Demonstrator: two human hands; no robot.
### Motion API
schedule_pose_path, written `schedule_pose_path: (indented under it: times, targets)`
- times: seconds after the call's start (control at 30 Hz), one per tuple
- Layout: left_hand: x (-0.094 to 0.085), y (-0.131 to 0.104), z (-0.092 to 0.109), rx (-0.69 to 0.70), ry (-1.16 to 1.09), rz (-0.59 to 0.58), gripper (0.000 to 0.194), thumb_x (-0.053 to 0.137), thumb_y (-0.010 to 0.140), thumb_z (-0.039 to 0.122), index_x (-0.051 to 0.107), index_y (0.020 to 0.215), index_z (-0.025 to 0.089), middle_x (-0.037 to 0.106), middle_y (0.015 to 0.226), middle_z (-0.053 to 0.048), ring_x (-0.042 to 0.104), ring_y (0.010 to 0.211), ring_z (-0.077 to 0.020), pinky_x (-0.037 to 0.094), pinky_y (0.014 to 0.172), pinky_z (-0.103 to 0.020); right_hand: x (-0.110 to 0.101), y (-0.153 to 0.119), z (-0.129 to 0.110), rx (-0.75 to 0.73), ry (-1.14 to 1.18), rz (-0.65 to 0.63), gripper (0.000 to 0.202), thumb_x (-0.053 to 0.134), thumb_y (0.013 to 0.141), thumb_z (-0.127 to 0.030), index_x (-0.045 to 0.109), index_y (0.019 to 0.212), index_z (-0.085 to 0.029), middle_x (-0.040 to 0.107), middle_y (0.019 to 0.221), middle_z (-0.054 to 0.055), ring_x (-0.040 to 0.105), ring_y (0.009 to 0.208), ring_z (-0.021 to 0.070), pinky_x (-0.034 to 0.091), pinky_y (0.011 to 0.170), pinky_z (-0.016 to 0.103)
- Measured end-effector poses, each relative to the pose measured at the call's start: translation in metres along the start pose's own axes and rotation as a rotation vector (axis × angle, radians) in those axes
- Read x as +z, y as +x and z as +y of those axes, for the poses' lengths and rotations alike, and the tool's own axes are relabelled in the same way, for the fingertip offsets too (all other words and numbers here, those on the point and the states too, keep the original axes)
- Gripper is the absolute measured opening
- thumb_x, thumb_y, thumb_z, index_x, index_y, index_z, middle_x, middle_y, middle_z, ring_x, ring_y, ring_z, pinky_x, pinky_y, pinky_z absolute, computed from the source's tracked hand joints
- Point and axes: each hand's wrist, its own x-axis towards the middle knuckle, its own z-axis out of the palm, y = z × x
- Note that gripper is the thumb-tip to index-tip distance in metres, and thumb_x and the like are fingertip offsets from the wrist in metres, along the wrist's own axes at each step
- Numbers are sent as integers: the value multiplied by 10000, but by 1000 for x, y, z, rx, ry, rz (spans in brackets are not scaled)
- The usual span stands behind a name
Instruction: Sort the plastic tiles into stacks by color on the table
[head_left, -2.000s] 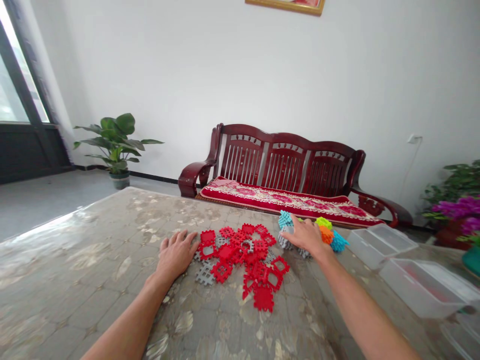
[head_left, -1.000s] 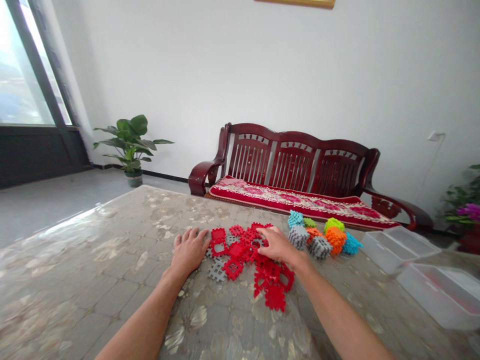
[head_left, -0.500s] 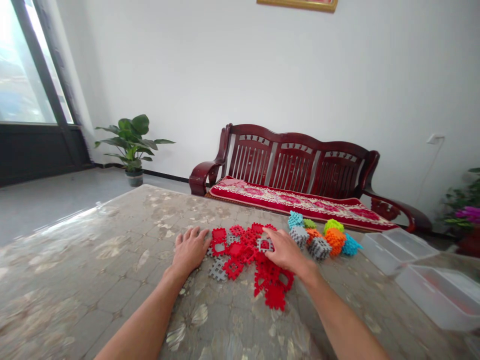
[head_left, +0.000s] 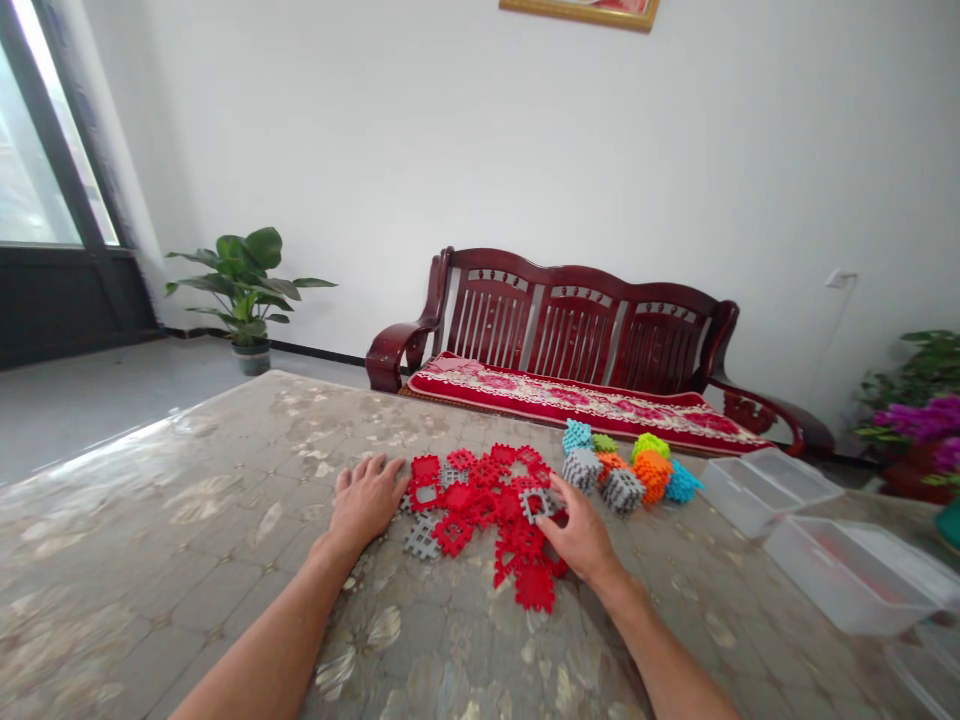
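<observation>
Flat red toothed pieces (head_left: 534,586) lie in a loose pile on the patterned table (head_left: 217,560), mixed with some grey ones (head_left: 423,537). My left hand (head_left: 367,497) rests on the table at the pile's left edge, fingers spread, holding nothing. At the right side of the pile, my right hand (head_left: 576,525) pinches a grey lattice piece (head_left: 535,504) between thumb and fingers, over red pieces. Beyond that hand stand grey blocks (head_left: 622,491), an orange block (head_left: 651,476) and blue, green and yellow-green ones.
Clear plastic boxes (head_left: 847,585) stand at the table's right. Behind the table is a dark wooden bench (head_left: 577,320) with a red floral cover (head_left: 600,402). A potted plant (head_left: 251,290) stands at the back left, purple flowers (head_left: 919,420) at the far right.
My right hand has moved slightly nearer, with the grey piece tilted in its fingers. My left hand stays beside the pile. The whole view has shifted a little.
</observation>
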Motion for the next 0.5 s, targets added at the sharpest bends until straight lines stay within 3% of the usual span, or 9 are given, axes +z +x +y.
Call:
schedule_pose_path:
  times: [0.23,0.5]
  targets:
    - [1,1,0,-2,1,-1,464,383,967,437,577,1361,290,524,1478,-113,412,1393,-296,261,1132,-533,-3,-6,-25,40,-247,-16,697,655,778,-364,463,1432,-218,599,1348,108,545,1226,310,415,1069,445]
    - [5,3,-3,3,16,6,478,358,969,439,575,1368,288,522,1478,-110,421,1384,-292,270,1125,-530,0,-7,-25,40,-280,9,603,611,817,-322,507,1399,-209,670,1244,101,585,1128,283,434,1022,423]
